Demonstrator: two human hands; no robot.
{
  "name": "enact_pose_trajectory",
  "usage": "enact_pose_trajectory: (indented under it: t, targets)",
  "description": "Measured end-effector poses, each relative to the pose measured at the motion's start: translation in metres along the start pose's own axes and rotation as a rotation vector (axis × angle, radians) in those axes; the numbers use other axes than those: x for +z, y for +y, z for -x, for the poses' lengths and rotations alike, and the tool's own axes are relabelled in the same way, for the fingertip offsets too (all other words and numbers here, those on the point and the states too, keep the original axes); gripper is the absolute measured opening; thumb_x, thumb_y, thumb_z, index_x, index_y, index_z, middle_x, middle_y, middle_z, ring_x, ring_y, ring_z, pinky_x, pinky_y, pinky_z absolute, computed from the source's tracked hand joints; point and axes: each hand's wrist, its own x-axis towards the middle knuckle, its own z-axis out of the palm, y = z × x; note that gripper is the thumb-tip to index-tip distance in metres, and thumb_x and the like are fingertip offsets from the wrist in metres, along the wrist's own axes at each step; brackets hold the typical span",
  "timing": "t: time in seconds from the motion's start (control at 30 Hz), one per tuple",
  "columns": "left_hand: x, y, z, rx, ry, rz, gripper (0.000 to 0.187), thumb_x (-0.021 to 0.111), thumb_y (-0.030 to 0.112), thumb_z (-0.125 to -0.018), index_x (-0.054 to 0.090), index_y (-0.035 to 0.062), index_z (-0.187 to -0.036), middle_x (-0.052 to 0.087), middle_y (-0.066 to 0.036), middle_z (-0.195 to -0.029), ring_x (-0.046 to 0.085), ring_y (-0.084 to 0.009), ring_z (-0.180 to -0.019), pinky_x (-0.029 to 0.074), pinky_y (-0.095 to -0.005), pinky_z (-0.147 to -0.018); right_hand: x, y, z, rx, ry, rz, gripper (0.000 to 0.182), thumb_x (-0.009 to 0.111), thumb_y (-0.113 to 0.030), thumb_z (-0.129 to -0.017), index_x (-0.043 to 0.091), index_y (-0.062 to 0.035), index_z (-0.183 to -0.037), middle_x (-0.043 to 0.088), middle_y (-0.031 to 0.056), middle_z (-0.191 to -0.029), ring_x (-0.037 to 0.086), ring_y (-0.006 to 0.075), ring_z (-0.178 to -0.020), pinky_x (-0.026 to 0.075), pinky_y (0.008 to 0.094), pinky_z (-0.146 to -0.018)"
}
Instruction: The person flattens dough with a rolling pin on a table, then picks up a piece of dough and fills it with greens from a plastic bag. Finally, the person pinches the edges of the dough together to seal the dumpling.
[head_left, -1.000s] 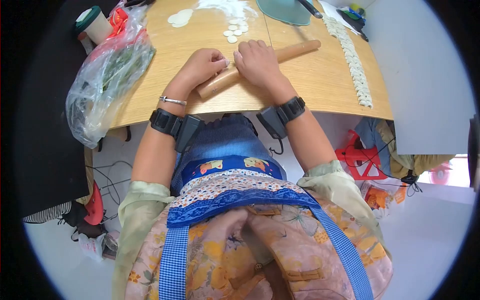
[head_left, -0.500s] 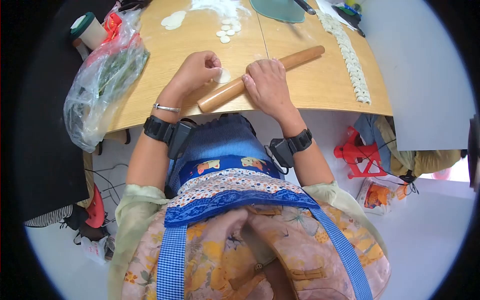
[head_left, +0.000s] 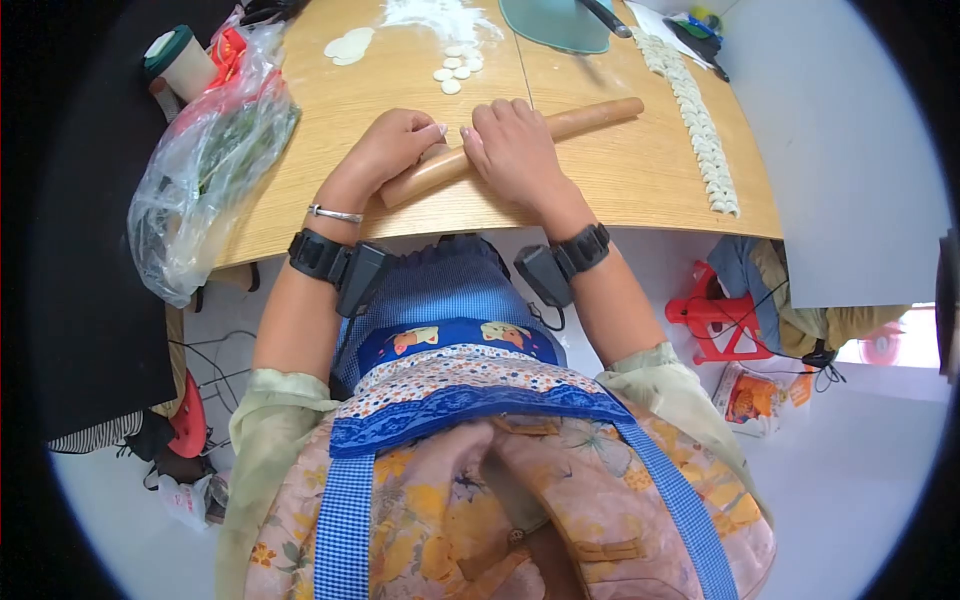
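My right hand lies over the wooden rolling pin, its fingers curled round the middle. The pin slants from lower left to upper right near the table's front edge. Close to its left end, my left hand pinches the edge of a small round dough wrapper, mostly hidden by the pin and fingers. Ahead lie several small dough discs beside a patch of white flour. Some larger rolled wrappers rest in an overlapping stack to their left.
A long row of folded dumplings runs down the table's right side. At the back is a green board with a black-handled utensil. A plastic bag of greens hangs over the left edge; a red stool stands below right.
The rolling pin and my right hand have shifted left, and the pin now covers part of the wrapper. My left hand stays nearly in place.
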Motion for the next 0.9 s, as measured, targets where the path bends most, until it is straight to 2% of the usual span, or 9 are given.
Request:
enact_pose_trajectory:
  t: [0.07,0.2,0.27,0.4,0.47,0.6,0.67,0.77,0.9]
  targets:
    - [-0.001,-0.001,0.0,0.027,-0.025,0.036,0.034,0.056,0.027,-0.098,0.068,-0.0028,-0.089,0.058,0.0,-0.071,0.05,-0.0079,-0.065,0.043,-0.0245,-0.059,0.009,0.003,-0.013,-0.01,0.008,0.039,0.025,0.05,-0.028,-0.096,0.059,-0.0051,-0.095,0.06,0.0155,-0.096,0.055,0.0338,-0.096,0.043,0.0464,-0.085]
    - [-0.003,-0.008,-0.005,0.105,0.014,0.007,0.04,0.055,0.033,-0.094,0.07,-0.0036,-0.086,0.063,-0.007,-0.07,0.055,-0.013,-0.062,0.047,-0.0299,-0.062,0.018,0.005,-0.025,-0.048,0.082,0.056,0.028,0.054,-0.032,-0.093,0.062,-0.0047,-0.09,0.062,0.0128,-0.089,0.057,0.0324,-0.091,0.043,0.0478,-0.081]
    - [-0.006,-0.004,-0.005,0.069,-0.08,-0.089,0.028,0.058,0.023,-0.095,0.067,-0.003,-0.088,0.062,-0.002,-0.076,0.054,-0.0092,-0.071,0.046,-0.0244,-0.065,0.016,0.005,-0.021,-0.025,0.062,0.051,0.027,0.055,-0.031,-0.093,0.061,-0.0047,-0.092,0.062,0.0133,-0.09,0.057,0.0324,-0.092,0.043,0.0474,-0.082]
    - [-0.004,-0.007,0.0,0.166,-0.088,-0.096,0.016,0.064,0.013,-0.09,0.066,-0.0019,-0.086,0.062,-0.001,-0.077,0.054,-0.0089,-0.071,0.046,-0.0245,-0.065,-0.003,0.001,0.01,-0.032,0.042,0.002,0.026,0.056,-0.03,-0.093,0.06,-0.005,-0.093,0.06,0.0132,-0.092,0.056,0.0317,-0.094,0.042,0.0461,-0.086]
    - [-0.001,-0.009,0.0,0.162,-0.059,-0.037,0.013,0.07,0.01,-0.082,0.068,-0.0019,-0.082,0.064,-0.005,-0.07,0.057,-0.0129,-0.065,0.049,-0.028,-0.064,-0.01,-0.002,0.027,-0.055,0.09,0.022,0.024,0.057,-0.029,-0.092,0.059,-0.0053,-0.094,0.058,0.0128,-0.094,0.054,0.0312,-0.096,0.04,0.0451,-0.088]
    - [0.007,-0.019,-0.001,0.218,0.09,0.105,0.013,0.071,0.011,-0.081,0.069,-0.0017,-0.084,0.064,-0.006,-0.07,0.059,-0.0142,-0.065,0.049,-0.028,-0.065,-0.012,-0.005,0.041,-0.036,0.131,0.029,0.024,0.058,-0.03,-0.092,0.058,-0.0056,-0.094,0.058,0.0122,-0.093,0.053,0.0307,-0.095,0.038,0.0449,-0.089]
    - [0.007,-0.018,0.003,0.232,0.138,-0.05,0.016,0.069,0.014,-0.083,0.069,-0.0019,-0.087,0.066,-0.009,-0.071,0.061,-0.0172,-0.066,0.05,-0.0302,-0.066,-0.012,-0.004,0.041,-0.05,0.151,0.007,0.024,0.059,-0.029,-0.091,0.059,-0.0052,-0.093,0.058,0.0127,-0.092,0.054,0.0313,-0.094,0.039,0.0456,-0.087]
    - [0.004,-0.008,0.005,0.143,0.126,-0.108,0.024,0.064,0.02,-0.088,0.069,-0.0029,-0.087,0.067,-0.015,-0.073,0.062,-0.0224,-0.067,0.05,-0.0342,-0.066,-0.007,-0.001,0.026,-0.048,0.123,-0.009,0.024,0.058,-0.029,-0.091,0.06,-0.005,-0.092,0.059,0.013,-0.091,0.054,0.0317,-0.093,0.041,0.0456,-0.085]
    - [0.0,-0.01,-0.006,0.157,0.082,-0.169,0.035,0.057,0.027,-0.093,0.069,-0.0041,-0.087,0.067,-0.019,-0.074,0.063,-0.0268,-0.068,0.049,-0.038,-0.067,0.001,0.001,0.0,-0.022,0.072,0.026,0.025,0.056,-0.03,-0.092,0.061,-0.0048,-0.092,0.06,0.0135,-0.091,0.055,0.032,-0.093,0.042,0.0459,-0.083]
